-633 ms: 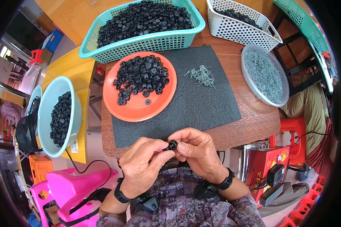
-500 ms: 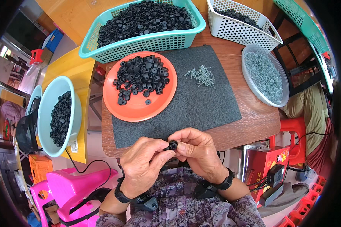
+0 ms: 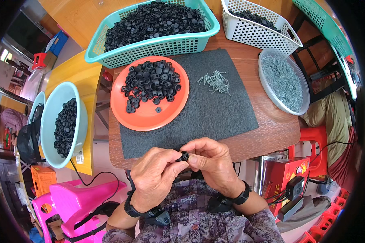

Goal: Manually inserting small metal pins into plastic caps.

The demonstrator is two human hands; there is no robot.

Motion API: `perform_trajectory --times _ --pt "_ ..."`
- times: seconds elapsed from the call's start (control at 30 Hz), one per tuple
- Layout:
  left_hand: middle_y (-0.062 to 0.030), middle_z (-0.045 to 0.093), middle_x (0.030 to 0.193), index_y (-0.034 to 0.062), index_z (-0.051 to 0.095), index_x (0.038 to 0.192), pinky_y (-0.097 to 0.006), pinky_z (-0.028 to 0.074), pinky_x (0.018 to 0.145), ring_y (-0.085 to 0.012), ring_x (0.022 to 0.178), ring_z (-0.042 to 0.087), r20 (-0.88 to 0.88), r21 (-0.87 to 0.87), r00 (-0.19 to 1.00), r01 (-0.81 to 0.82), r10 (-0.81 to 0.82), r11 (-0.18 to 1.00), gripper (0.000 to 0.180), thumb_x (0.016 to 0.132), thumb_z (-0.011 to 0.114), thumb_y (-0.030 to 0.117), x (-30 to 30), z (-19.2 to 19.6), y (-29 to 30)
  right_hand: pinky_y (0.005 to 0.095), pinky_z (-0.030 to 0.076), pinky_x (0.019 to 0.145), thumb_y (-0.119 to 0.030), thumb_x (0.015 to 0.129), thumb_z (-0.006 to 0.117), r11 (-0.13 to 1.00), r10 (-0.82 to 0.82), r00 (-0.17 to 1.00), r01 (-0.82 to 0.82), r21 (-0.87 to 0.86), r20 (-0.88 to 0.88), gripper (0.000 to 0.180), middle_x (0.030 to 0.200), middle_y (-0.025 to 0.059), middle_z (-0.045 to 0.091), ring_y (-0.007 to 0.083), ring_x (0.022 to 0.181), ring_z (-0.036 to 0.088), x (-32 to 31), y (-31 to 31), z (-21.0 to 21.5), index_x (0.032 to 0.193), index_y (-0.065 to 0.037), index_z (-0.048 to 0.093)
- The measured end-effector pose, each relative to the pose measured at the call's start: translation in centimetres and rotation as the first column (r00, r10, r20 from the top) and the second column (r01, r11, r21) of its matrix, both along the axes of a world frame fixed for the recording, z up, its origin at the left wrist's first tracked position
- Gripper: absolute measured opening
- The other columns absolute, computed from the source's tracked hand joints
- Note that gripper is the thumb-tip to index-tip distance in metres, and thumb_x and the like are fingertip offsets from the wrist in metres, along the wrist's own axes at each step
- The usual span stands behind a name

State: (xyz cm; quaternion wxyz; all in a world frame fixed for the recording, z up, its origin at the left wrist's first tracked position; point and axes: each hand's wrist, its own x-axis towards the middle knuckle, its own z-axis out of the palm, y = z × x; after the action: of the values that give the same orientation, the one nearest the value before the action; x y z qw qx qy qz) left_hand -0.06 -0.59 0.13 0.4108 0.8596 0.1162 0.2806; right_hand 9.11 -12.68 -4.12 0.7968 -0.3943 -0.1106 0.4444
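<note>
Between my two hands, at the near edge of the dark mat (image 3: 215,117), is a small round black plastic part (image 3: 184,156). My left hand (image 3: 155,174) pinches it from the left with thumb and forefinger. From the other side, the thumb and fingers of my right hand (image 3: 213,164) grip the same part. Fingertips cover much of it. Beyond them, an orange plate (image 3: 146,120) holds a heap of similar black parts (image 3: 152,81). A small pile of metal screws (image 3: 217,82) lies on the mat to the right of the plate.
A teal basket (image 3: 158,47) full of black parts stands at the back, beside a white basket (image 3: 261,35) with more. At the right is a clear round tub (image 3: 284,81) of screws. A pale blue basin (image 3: 82,121) of black parts sits left, near a pink chair (image 3: 77,198).
Both hands stay in nearly the same place, still pinching the black part. Only a slight shift of the fingers around it shows.
</note>
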Motion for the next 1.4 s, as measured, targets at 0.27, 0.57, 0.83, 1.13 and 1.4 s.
perform_trajectory --times 0.27,0.57,0.83,1.13,1.4 --pt "-0.0059 0.059 0.071 -0.0001 0.063 0.085 -0.024 0.045 0.053 -0.0124 0.062 0.057 -0.059 -0.028 0.998 -0.012 0.010 1.000 0.023 0.068 0.076 0.008 -0.34 0.27 -0.14 0.0174 0.046 0.061 0.004 0.081 0.061 0.999 -0.011 1.000 0.011 0.036 0.015 0.021 0.083 0.0011 0.062 0.0047 0.070 0.055 0.07 -0.26 0.16 0.101 0.000 0.062" --pt "-0.0055 0.058 0.068 -0.0005 0.061 0.083 -0.024 0.044 0.054 -0.0124 0.061 0.055 -0.056 -0.048 0.998 -0.009 0.007 0.999 0.024 0.068 0.077 0.008 -0.24 0.36 -0.12 0.0191 0.048 0.070 0.006 0.079 0.061 0.999 -0.036 0.995 0.037 -0.009 0.093 0.023 0.092 0.0035 0.063 0.0065 0.079 0.057 -0.06 -0.47 0.03 0.102 0.001 0.062" --pt "-0.0069 0.056 0.064 -0.0005 0.060 0.081 -0.024 0.040 0.045 -0.0125 0.052 0.053 0.027 -0.013 0.999 0.030 -0.029 0.999 0.021 0.066 0.075 0.002 0.22 0.21 0.11 0.0210 0.044 0.070 0.003 0.074 0.068 0.998 -0.060 0.997 0.061 -0.022 0.049 0.021 0.085 0.0031 0.059 0.0074 0.074 0.052 -0.05 -0.38 0.56 0.095 0.003 0.063" --pt "-0.0075 0.056 0.064 -0.0007 0.060 0.080 -0.025 0.041 0.046 -0.0147 0.054 0.054 0.009 -0.036 0.999 0.041 -0.040 0.999 0.021 0.067 0.075 0.001 0.25 0.57 -0.03 0.0190 0.047 0.068 0.008 0.076 0.063 0.998 -0.057 0.990 0.059 -0.011 0.131 0.022 0.086 0.0015 0.061 0.0063 0.077 0.056 0.04 -0.54 0.34 0.097 0.001 0.064" --pt "-0.0069 0.060 0.070 -0.0002 0.061 0.081 -0.024 0.046 0.053 -0.0130 0.060 0.058 -0.073 -0.001 0.993 0.092 -0.092 0.996 0.024 0.069 0.077 0.012 0.22 0.87 0.56 0.0203 0.047 0.069 0.012 0.076 0.061 0.996 -0.091 0.964 0.087 0.028 0.250 0.022 0.090 0.0051 0.061 0.0088 0.079 0.057 0.28 -0.58 0.18 0.095 0.002 0.065"
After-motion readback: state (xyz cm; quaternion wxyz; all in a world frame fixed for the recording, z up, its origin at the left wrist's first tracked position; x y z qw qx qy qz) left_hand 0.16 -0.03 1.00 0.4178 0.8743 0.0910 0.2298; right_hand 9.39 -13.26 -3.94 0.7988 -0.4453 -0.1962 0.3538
